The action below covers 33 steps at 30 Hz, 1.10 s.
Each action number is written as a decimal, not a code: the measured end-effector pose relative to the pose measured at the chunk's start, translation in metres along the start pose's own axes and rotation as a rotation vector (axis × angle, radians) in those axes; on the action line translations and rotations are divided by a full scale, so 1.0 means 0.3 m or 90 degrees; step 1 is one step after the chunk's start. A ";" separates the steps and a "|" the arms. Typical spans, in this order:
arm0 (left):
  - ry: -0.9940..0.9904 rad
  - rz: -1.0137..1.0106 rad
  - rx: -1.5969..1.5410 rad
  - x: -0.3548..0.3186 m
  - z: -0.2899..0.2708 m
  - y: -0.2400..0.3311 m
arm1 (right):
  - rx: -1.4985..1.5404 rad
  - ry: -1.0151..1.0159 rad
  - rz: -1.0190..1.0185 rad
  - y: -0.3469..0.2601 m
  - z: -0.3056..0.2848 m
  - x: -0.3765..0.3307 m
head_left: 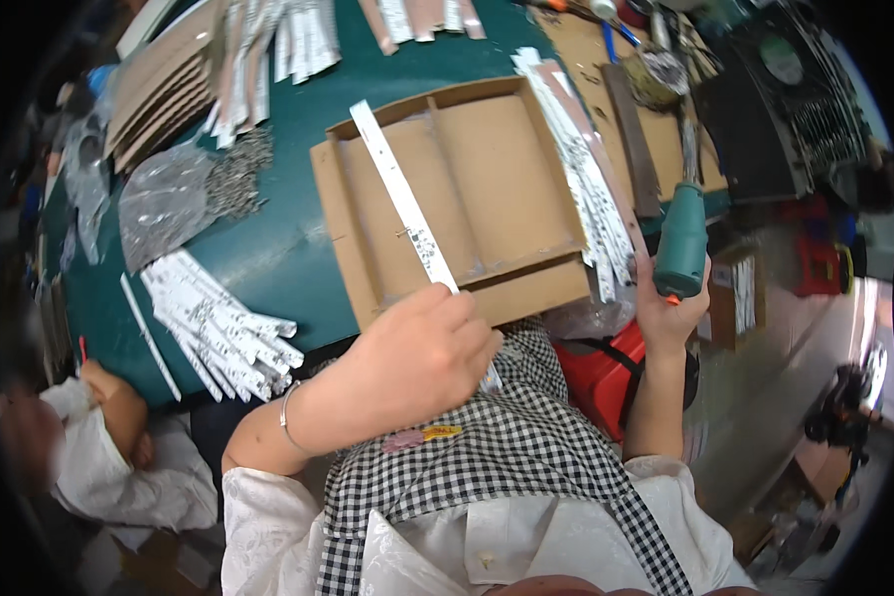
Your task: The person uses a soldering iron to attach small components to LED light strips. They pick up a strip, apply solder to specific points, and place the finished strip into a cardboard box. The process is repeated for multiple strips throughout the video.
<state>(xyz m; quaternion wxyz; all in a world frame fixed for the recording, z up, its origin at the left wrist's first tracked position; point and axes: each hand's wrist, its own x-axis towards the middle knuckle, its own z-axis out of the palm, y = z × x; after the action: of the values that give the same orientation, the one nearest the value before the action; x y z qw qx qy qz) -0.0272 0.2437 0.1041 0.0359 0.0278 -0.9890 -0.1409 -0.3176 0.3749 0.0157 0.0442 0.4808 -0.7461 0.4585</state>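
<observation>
- At the far left, another person in white sits low beside the dark green surface (298,248); only a sleeve and a hand (119,407) show, well apart from the work.
- On the surface near that person lies a fanned pile of white printed strips (223,333), and beyond it a clear plastic bag (164,204) beside a heap of small grey metal parts (236,174).
- The person's left hand (417,358), a thin bracelet on its wrist, is closed around the near end of a long, narrow white strip with small printed marks (402,199).
- The strip's long axis runs away from the left hand, up and to the left, across a shallow brown cardboard tray with raised dividers (507,179). Its far end reaches the tray's back rim.
- Along the tray's right side lies a second bundle of white strips (591,189), between the two hands.
- The right hand (670,313) is wrapped around the grip of a teal powered hand tool (682,238) whose tip points away from the body, just right of the tray.
- The two hands are apart. The left hand is the one on the strip; the right hand holds the tool off to the side, not touching the strip.
</observation>
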 end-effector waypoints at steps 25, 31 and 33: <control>0.052 -0.545 -0.003 -0.706 -0.066 -0.091 | 0.361 0.088 0.148 -0.131 -0.042 0.033; 0.058 -0.507 -0.045 -0.682 -0.114 -0.081 | 0.441 0.005 0.208 -0.292 -0.037 -0.051; 0.098 -0.492 -0.059 -0.613 -0.136 -0.127 | 0.456 -0.055 0.215 -0.295 -0.012 -0.081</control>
<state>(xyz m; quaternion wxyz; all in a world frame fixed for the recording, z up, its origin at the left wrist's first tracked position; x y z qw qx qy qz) 0.1609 0.2079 0.1208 0.0553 0.4068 -0.8927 -0.1857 -0.2389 0.3837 0.0623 -0.2340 0.3551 -0.6088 0.6697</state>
